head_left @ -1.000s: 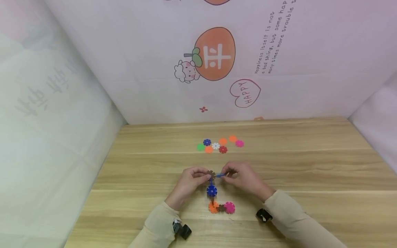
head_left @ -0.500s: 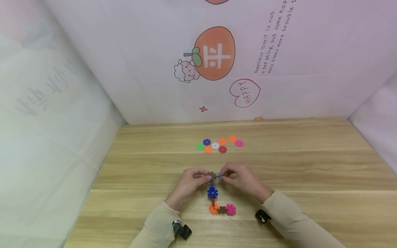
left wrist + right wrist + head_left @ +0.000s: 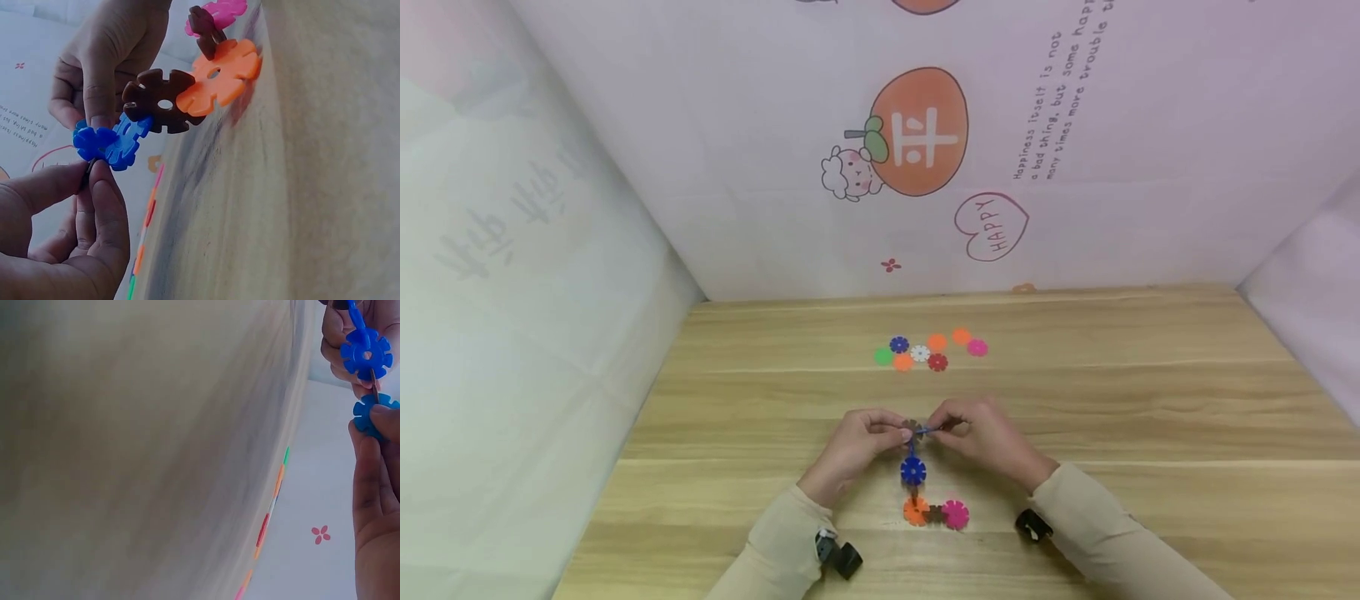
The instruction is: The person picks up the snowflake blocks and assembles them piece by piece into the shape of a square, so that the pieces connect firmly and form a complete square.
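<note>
1. My left hand (image 3: 859, 450) pinches the brown disc (image 3: 913, 431); I'd hold it firm, since the linked chain (image 3: 913, 472) trails from it towards me.
2. My right hand (image 3: 988, 437) pinches the light-blue disc (image 3: 364, 414) against it; I'd match slots, then push straight.
3. I work well in from the surface's (image 3: 1112, 375) far edge, nearer me than the loose discs (image 3: 921, 353).

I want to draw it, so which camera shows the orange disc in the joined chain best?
The left wrist camera: the orange disc looks biggest there, with its hole and notches clear. The head camera shows it too, but small. The right wrist camera doesn't show it.
</note>
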### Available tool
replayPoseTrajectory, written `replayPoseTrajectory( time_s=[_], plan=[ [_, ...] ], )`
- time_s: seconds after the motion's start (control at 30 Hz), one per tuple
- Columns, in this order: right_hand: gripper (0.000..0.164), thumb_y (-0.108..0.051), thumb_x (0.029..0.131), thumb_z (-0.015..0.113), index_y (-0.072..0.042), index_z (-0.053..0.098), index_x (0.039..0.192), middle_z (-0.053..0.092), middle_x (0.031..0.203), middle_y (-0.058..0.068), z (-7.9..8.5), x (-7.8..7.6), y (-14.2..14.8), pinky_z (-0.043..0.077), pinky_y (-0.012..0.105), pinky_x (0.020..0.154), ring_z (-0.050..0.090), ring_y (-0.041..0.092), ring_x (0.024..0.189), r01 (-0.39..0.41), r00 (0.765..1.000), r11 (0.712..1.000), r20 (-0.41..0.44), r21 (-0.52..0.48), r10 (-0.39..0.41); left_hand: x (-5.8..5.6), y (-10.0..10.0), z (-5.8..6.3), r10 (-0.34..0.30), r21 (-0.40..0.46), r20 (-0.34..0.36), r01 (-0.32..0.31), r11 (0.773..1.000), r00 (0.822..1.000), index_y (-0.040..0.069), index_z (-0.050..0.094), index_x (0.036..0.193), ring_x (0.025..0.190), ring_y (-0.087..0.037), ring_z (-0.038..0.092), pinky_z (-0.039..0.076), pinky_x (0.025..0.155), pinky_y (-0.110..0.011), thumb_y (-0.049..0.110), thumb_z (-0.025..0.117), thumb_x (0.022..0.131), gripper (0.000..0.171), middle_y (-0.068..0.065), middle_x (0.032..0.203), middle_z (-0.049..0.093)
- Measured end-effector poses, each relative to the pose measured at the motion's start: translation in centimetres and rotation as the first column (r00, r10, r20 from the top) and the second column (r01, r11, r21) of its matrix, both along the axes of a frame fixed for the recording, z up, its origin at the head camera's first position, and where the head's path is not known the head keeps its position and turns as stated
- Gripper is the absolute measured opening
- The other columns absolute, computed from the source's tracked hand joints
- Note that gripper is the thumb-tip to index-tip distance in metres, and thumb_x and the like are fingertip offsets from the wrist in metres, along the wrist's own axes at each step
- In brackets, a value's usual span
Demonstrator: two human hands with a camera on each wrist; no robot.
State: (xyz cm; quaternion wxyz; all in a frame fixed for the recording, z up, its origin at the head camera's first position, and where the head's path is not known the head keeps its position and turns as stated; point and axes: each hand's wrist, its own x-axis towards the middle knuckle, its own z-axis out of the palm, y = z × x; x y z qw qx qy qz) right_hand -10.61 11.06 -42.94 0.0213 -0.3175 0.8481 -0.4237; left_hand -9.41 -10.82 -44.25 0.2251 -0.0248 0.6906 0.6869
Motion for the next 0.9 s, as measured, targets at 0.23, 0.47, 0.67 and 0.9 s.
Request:
replayPoseTrajectory(
  time_s=[0.23,0.47,0.67,0.9],
  plan=[
    [0.023,-0.003,0.083,0.075,-0.008,0.069,0.105,0.072,0.104,0.004,0.2,-0.7,0.8,0.06,0.033,0.086,0.07,0.02,0.096,-0.044,0.993,0.995,0.111,0.094,0.034,0.1,-0.3,-0.4,-0.005,-0.01,-0.011,0.005,1.0,1.0,-0.003,0.068,0.107,0.086,-0.013,0.069,0.059,0.086,-0.03,0.007,0.07,0.09,0.02,-0.01,0.1,0.074],
    [0.031,-0.008,0.086,0.072,-0.002,0.065,0.116,0.071,0.111,0.009,-0.5,-2.3,1.8,0.058,0.038,0.091,0.067,0.025,0.103,0.102,0.959,0.974,0.239,0.204,-0.151,-0.1,-0.7,-0.7,0.008,-0.011,-0.014,-0.008,1.0,1.0,-0.005,0.067,0.107,0.082,-0.012,0.069,0.06,0.081,-0.028,0.006,0.071,0.088,0.021,-0.01,0.098,0.075],
    [0.036,-0.01,0.087,0.072,0.004,0.063,0.119,0.07,0.111,0.016,-0.8,-4.4,1.9,0.057,0.043,0.091,0.066,0.029,0.103,0.201,0.95,0.953,0.192,0.225,-0.245,-0.3,-0.8,-0.7,0.007,-0.01,-0.014,-0.007,1.0,1.0,-0.004,0.067,0.107,0.083,-0.013,0.069,0.06,0.081,-0.028,0.006,0.07,0.089,0.021,-0.01,0.099,0.074],
    [0.038,-0.012,0.088,0.071,0.003,0.062,0.121,0.066,0.117,0.019,-0.3,-6.6,1.6,0.054,0.049,0.096,0.062,0.036,0.111,0.253,0.933,0.929,0.186,0.271,-0.308,-0.1,-0.7,-0.5,0.005,-0.013,-0.005,-0.005,1.0,1.0,-0.003,0.067,0.107,0.085,-0.014,0.07,0.06,0.084,-0.03,0.006,0.071,0.088,0.021,-0.01,0.099,0.074]
  ],
)
